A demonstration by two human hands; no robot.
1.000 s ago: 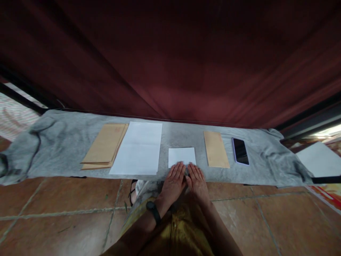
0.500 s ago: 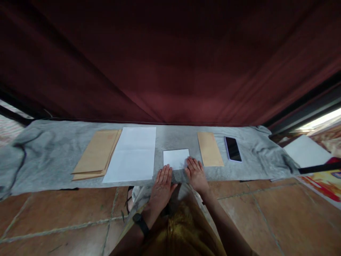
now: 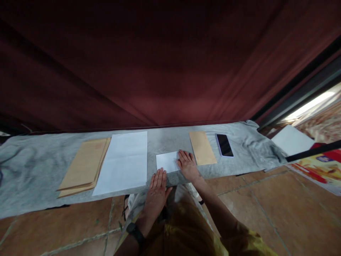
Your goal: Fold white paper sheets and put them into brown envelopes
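Note:
A small white rectangle of folded paper (image 3: 167, 161) lies in front of me on the grey cloth. My left hand (image 3: 158, 185) rests flat with its fingertips on the paper's near left edge, fingers stretched out. On the paper's right side lies my right hand (image 3: 188, 165), palm down, its fingers extended and covering that edge. Just right of it is a single brown envelope (image 3: 203, 148). To the left, a larger white sheet (image 3: 124, 161) with a faint crease lies beside a stack of brown envelopes (image 3: 84, 163).
A phone (image 3: 224, 145) lies right of the single envelope. The grey cloth (image 3: 29, 170) covers a long narrow surface, with a dark red curtain (image 3: 160, 71) behind it. White paper (image 3: 293, 140) and a colourful printed package (image 3: 319, 169) are at the far right.
The view has turned slightly, so the things appear shifted left. My right hand has slid up along the paper's right edge; my left hand stays at its near edge.

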